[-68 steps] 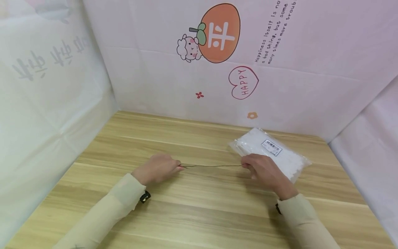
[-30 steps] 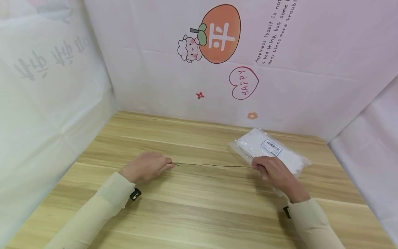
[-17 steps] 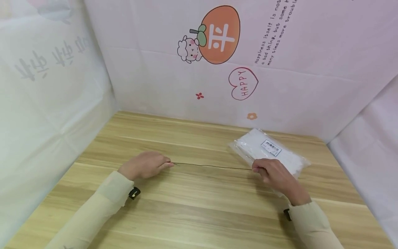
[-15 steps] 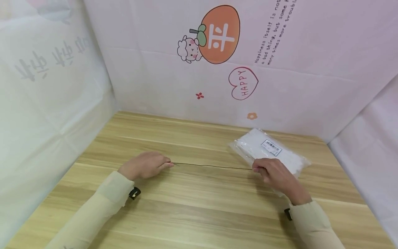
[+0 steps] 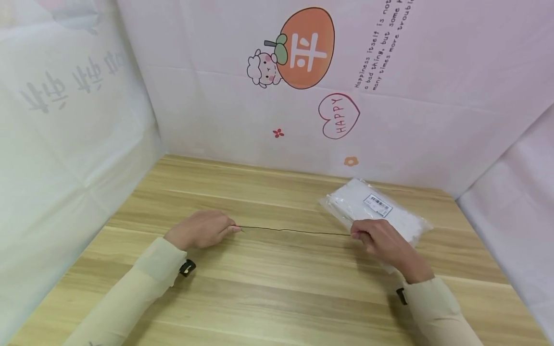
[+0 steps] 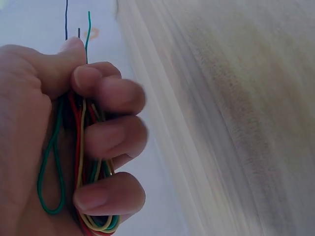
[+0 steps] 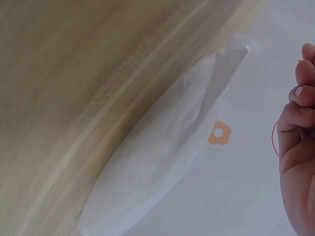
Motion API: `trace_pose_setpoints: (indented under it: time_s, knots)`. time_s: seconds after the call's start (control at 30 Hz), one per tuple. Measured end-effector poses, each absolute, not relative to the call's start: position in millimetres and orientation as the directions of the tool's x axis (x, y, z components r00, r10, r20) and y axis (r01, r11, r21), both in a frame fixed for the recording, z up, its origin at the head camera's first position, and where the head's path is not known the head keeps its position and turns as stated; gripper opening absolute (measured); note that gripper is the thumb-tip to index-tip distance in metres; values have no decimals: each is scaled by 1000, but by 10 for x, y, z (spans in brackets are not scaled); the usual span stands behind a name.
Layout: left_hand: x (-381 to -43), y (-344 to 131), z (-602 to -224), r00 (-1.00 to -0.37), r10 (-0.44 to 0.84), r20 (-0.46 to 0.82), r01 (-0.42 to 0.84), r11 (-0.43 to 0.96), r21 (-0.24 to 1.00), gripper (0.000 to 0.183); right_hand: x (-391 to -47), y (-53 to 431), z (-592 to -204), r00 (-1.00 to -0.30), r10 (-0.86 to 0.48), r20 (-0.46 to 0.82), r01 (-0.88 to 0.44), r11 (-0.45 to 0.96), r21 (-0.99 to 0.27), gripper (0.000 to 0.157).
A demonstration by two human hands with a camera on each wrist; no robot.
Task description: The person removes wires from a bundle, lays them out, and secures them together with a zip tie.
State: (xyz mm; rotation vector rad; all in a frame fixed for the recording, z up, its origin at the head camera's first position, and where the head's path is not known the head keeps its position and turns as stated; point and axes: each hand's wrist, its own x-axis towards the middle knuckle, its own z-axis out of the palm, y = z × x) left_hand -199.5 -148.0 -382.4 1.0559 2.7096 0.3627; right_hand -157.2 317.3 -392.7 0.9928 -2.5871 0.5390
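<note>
My left hand (image 5: 201, 229) grips a looped bundle of coloured wires (image 6: 78, 147), red, green and yellowish, with its fingers curled around them in the left wrist view. A green loop hangs out beside the palm, and short green and dark wire ends poke up past the thumb. From that hand a thin dark wire (image 5: 294, 230) runs across to my right hand (image 5: 383, 240), slightly kinked near its middle. The right hand pinches the wire's far end above the table. In the right wrist view its curled fingers show at the right edge; the wire is hard to make out there.
A clear plastic bag with white contents and a barcode label (image 5: 378, 205) lies on the wooden table (image 5: 259, 298), partly behind the right hand. White printed cloth (image 5: 216, 110) walls the table at the back and both sides.
Since the oldest frame my hands have drawn apart, left hand leftward and right hand rightward, with a longer stretch of dark wire between them. Over the last half second they hold nearly still.
</note>
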Motion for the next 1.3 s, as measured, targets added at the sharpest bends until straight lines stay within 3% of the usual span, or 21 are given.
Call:
trace_pose_setpoints:
  time_s: [0.53, 1.0, 1.3]
  knots:
    - [-1967, -1519, -3787, -703, 705, -97, 659, 696, 284, 39, -1542, 3211, -3863, -715, -572, 401, -680, 702, -211, 35]
    - [-1980, -1647, -3823, -757, 652, -45, 629, 746, 219, 34, -1674, 3004, -3860, -714, -611, 342, -693, 683, -230, 32]
    - [-1969, -1714, -3836, -776, 631, -8, 613, 756, 231, 39, -1728, 2869, -3878, -760, -600, 249, -650, 706, -282, 27]
